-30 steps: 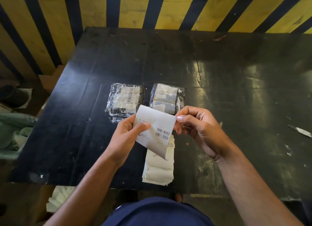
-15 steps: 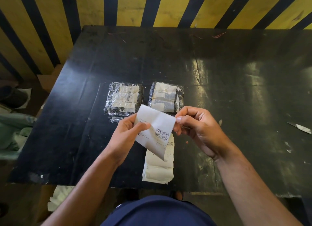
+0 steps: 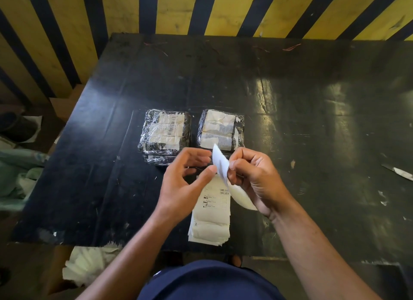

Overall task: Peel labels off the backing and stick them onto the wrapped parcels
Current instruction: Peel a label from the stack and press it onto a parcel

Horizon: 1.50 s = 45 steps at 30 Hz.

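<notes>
Two parcels wrapped in clear film lie side by side on the black table (image 3: 290, 87): the left parcel (image 3: 165, 136) and the right parcel (image 3: 220, 129), each showing white labels under the wrap. Just in front of them, my right hand (image 3: 254, 179) pinches a white label sheet (image 3: 220, 165) that stands edge-on, its lower part curling down under my palm. My left hand (image 3: 185, 183) has curled fingers, with the thumb tip and fingertips at the sheet's left edge. A stack of label sheets (image 3: 211, 217) lies on the table under my hands.
A knife (image 3: 400, 172) lies near the table's right edge, with small paper scraps around it. Discarded white backing paper (image 3: 87, 264) lies on the floor at the front left. A cardboard box (image 3: 64, 107) stands left of the table, and a yellow-and-black striped wall is behind.
The label sheet, held flat between both hands before, is now turned edge-on and mostly in my right hand. My left hand has shifted from gripping its face to its edge.
</notes>
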{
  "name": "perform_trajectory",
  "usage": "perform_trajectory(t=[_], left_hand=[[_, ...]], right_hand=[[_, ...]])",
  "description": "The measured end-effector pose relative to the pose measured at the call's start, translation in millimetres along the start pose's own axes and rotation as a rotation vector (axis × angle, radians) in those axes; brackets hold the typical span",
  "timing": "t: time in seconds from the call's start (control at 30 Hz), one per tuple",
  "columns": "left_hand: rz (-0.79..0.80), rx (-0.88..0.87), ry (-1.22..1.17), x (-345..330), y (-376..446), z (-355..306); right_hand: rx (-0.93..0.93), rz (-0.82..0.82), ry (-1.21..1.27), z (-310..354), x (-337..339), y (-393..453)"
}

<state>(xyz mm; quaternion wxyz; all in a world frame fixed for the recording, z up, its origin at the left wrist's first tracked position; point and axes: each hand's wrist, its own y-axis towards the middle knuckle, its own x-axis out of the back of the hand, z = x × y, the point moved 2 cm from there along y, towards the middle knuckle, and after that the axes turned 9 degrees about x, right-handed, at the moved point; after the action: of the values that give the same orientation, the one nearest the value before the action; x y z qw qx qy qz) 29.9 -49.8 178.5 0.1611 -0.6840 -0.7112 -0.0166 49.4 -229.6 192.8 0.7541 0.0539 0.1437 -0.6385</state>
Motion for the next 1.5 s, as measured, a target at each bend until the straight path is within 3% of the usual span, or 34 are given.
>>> perform_trajectory(t=[0.13, 0.43, 0.6, 0.8, 1.3, 1.5], left_hand=[[0.135, -0.022, -0.128, -11, -7, -9], [0.086, 0.132, -0.22, -8, -6, -1], [-0.006, 0.309, -0.344, -6, 0, 8], [-0.089, 0.488, -0.562, 3, 7, 22], [-0.363, 0.535, -0.825, 38, 27, 40], [-0.42, 0.511, -0.822, 54, 32, 44]], right_hand=[[0.021, 0.032, 0.009, -5, -2, -1], [0.019, 0.046, -0.087, -8, 2, -3], [-0.071, -0.09, -0.125, -16, 4, -4], [-0.13, -0.257, 0.075, -31, 20, -1], [-0.236, -0.696, 0.372, -58, 93, -4], [-0.106, -0.792, 0.348, -60, 131, -10]])
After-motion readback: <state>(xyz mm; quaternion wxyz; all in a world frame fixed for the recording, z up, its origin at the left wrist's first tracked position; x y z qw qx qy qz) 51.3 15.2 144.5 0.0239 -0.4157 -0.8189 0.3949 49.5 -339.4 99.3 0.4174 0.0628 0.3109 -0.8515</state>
